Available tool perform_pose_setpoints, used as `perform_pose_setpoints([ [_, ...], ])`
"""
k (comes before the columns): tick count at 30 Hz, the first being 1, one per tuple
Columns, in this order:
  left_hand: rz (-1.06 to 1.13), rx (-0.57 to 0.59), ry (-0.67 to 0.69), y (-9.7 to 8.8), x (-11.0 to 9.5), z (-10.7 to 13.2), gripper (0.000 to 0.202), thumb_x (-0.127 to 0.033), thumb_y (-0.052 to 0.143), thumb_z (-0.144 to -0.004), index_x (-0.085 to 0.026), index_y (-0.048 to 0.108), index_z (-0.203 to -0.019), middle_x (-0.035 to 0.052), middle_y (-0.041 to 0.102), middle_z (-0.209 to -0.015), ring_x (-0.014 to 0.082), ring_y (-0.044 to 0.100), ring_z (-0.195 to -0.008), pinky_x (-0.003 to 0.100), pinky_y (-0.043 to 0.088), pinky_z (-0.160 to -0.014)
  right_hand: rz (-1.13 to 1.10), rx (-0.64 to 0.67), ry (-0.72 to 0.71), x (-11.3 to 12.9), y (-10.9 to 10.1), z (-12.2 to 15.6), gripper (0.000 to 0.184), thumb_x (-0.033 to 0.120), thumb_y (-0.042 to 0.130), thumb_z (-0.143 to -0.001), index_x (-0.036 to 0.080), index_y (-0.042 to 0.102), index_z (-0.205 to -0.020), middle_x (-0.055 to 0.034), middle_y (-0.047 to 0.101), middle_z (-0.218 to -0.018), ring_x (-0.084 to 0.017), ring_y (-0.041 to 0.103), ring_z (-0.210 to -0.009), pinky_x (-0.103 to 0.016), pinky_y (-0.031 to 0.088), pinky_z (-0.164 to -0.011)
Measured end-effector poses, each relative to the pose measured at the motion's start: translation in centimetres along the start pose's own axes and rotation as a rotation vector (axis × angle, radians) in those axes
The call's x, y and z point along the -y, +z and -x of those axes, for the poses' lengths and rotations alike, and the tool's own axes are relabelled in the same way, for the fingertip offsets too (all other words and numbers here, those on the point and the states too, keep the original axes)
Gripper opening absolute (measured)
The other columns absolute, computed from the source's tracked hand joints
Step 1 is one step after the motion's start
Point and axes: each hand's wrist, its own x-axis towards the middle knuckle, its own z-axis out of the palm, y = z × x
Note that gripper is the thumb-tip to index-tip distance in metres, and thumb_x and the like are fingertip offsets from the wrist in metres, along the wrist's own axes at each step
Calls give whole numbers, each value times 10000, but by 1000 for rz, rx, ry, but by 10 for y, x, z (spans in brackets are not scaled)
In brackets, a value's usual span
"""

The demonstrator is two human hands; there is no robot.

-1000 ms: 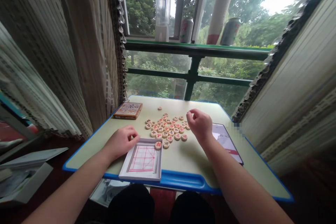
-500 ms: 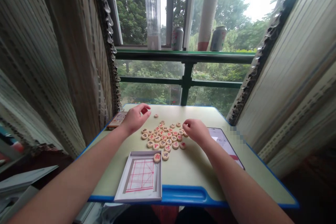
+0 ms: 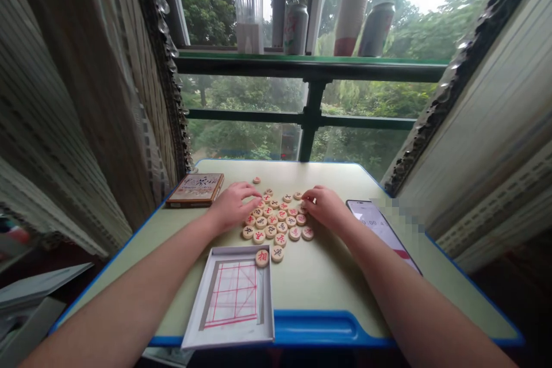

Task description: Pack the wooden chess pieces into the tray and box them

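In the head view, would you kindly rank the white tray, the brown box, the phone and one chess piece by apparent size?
1. White tray, though it lies nearest the camera.
2. Phone and brown box: they look about alike, so I leave them unranked.
3. Chess piece.

A phone point(image 3: 379, 229) lies right, a printed box point(image 3: 196, 188) left, cans point(image 3: 295, 29) on the sill point(image 3: 241, 59).

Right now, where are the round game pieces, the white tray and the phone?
round game pieces point(image 3: 276, 220), head view, on a piece in the middle of the cluster.
white tray point(image 3: 202, 299), head view, on its left rim.
phone point(image 3: 380, 225), head view, on its screen.
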Motion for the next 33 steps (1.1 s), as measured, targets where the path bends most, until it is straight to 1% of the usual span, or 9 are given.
perform_pose_setpoints([
  [3,51,72,-4,2,-1,2,299,-357,488,-825,-176,720,-876,68,664,-967,205,596,-930,340,452,-879,18,-15,-18,1,-3,3,265,134,496,-792,197,721,-916,-65,630,-1004,-145,601,-782,-238,428,-747],
  [7,68,145,-22,6,2,3,276,-310,491,-806,-172,728,-837,69,669,-951,197,609,-888,331,469,-855,51,29,-117,3,-6,10,236,135,529,-762,220,719,-873,-50,624,-1029,-157,605,-813,-247,437,-735],
  [11,73,144,-36,6,5,1,267,-299,499,-787,-183,734,-836,64,672,-959,195,611,-879,327,473,-850,19,28,-180,4,-7,11,282,99,511,-754,219,713,-909,-50,631,-1036,-160,600,-860,-247,438,-770],
  [15,68,151,-49,4,6,2,277,-299,492,-788,-180,737,-841,63,671,-958,188,617,-863,313,478,-835,16,35,-184,4,-10,11,320,62,482,-737,213,723,-883,-46,637,-1023,-156,598,-843,-245,437,-764],
  [21,39,146,-57,1,7,2,301,-324,483,-791,-173,739,-832,65,674,-940,184,616,-846,297,487,-793,25,181,-180,9,-16,16,176,182,568,-710,225,729,-767,-30,635,-959,-137,587,-715,-238,434,-671],
  [23,32,143,-63,0,8,2,303,-316,477,-786,-173,738,-846,66,675,-944,179,616,-829,293,491,-778,27,177,-187,9,-15,16,168,195,577,-717,223,728,-785,-32,631,-955,-137,587,-720,-236,432,-676],
  [26,26,128,-73,0,9,1,297,-240,458,-754,-183,733,-850,60,680,-955,173,616,-814,290,495,-771,0,113,-209,9,-10,15,191,234,571,-775,220,722,-892,-53,622,-1005,-147,593,-779,-241,434,-729],
  [30,80,91,-177,0,11,0,408,-85,381,-639,-165,721,-850,53,695,-863,173,627,-796,294,507,-748,14,97,-254,13,-5,14,195,253,549,-822,218,725,-898,-75,625,-1005,-190,581,-918,-277,421,-833],
  [33,173,62,-289,0,13,-1,464,-54,357,-581,-150,713,-863,50,705,-828,178,642,-792,292,523,-714,43,87,-227,16,-3,13,197,289,574,-819,206,717,-926,-88,627,-997,-205,575,-927,-291,426,-827],
])
